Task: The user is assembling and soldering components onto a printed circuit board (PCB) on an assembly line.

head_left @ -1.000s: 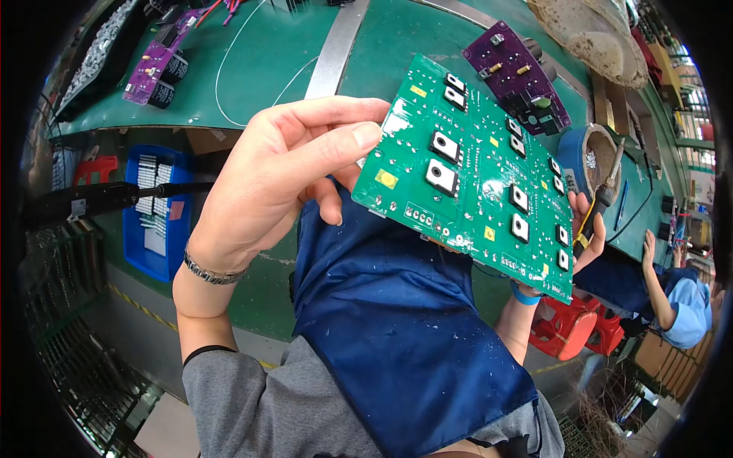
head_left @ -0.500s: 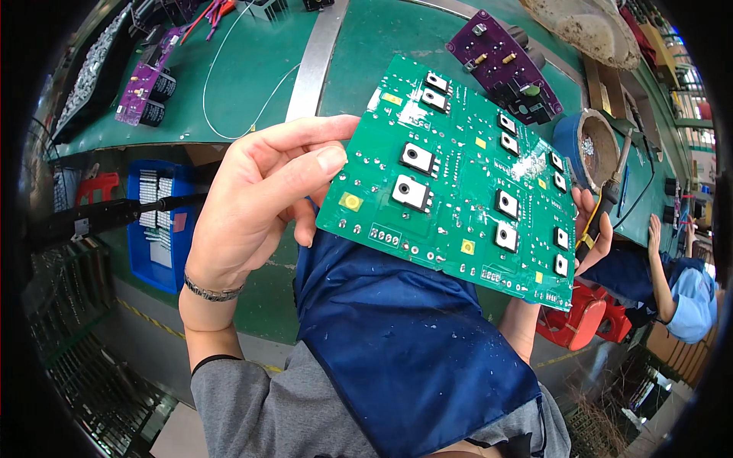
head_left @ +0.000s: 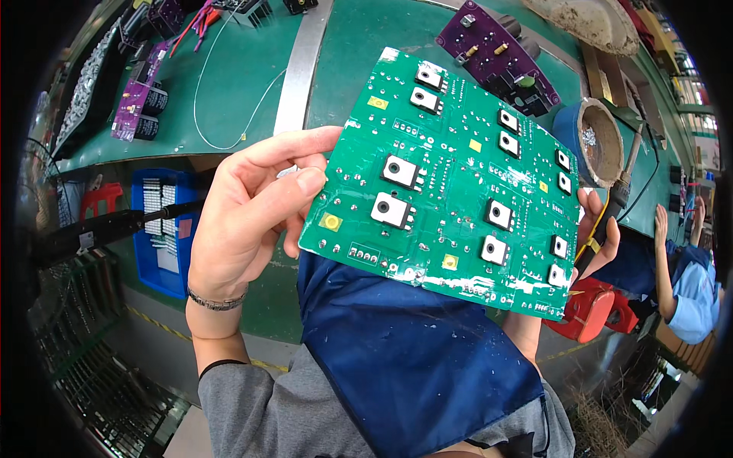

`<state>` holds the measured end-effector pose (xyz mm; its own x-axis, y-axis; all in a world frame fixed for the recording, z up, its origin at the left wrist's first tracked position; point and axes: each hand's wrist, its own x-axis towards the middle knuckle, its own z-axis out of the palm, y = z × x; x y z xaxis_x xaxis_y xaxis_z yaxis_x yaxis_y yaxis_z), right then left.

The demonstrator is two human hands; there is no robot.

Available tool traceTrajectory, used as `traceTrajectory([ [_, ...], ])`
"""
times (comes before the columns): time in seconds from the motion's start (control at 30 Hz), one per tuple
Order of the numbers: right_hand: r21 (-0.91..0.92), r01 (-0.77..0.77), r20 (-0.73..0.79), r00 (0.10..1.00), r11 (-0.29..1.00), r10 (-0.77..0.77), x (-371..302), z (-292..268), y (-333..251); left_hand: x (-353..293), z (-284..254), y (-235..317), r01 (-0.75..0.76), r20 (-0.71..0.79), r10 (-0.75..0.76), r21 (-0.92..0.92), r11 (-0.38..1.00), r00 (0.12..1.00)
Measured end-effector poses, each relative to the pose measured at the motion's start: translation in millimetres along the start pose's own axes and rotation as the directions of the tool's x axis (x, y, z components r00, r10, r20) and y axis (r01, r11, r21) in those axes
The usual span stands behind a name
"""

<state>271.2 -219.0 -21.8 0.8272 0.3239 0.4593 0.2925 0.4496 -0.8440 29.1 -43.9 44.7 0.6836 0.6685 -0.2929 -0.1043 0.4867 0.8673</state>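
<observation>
One green circuit board (head_left: 450,187), twelve black-and-white components (head_left: 392,210)

Glossy and tilted, it sits just off centre toward 2 o'clock. The left hand (head_left: 252,206) pinches its 9 o'clock edge; the right hand (head_left: 599,233) grasps near 4 o'clock, with one soldering iron (head_left: 617,195). Blue bin (head_left: 162,285), 9 o'clock: white strips (head_left: 158,195). Blue tub (head_left: 566,127), 2 o'clock: silvery bits (head_left: 589,137).

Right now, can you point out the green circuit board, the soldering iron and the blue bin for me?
Green circuit board (head_left: 458,185): head view, on its face, near the middle.
Soldering iron (head_left: 617,196): head view, on its dark handle.
Blue bin (head_left: 164,282): head view, on its blue wall.
</observation>
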Motion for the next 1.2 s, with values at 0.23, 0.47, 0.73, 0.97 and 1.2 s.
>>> traceTrajectory([
  [0.23, -0.062, 0.091, 0.133, 0.988, 0.994, -0.082, -1.9, -17.1, 9.1, 1.4, -1.8, -6.2, -0.03, -0.026, 0.03, 0.008, 1.0, 0.999],
  [0.47, -0.014, 0.163, 0.213, 0.965, 0.986, -0.157, -2.5, -23.9, 11.3, 1.0, -4.1, -8.9, -0.076, -0.006, 0.076, -0.009, 0.997, 0.997],
  [0.73, 0.037, -0.098, 0.058, 0.994, 0.994, 0.096, 0.1, -18.2, 9.5, -1.3, 2.1, -3.5, -0.043, -0.021, 0.043, -0.019, 0.999, 0.999],
  [0.97, -0.06, 0.031, 0.161, 0.987, 0.998, -0.02, -0.5, -31.3, 15.6, -2.6, 0.4, -5.3, -0.05, -0.029, 0.05, -0.011, 0.999, 0.998],
  [1.2, -0.072, 0.102, 0.214, 0.973, 0.992, -0.084, -6.1, -21.6, 0.2, -7.7, -5.2, -12.9, -0.107, 0.026, 0.109, -0.059, 0.992, 0.994],
])
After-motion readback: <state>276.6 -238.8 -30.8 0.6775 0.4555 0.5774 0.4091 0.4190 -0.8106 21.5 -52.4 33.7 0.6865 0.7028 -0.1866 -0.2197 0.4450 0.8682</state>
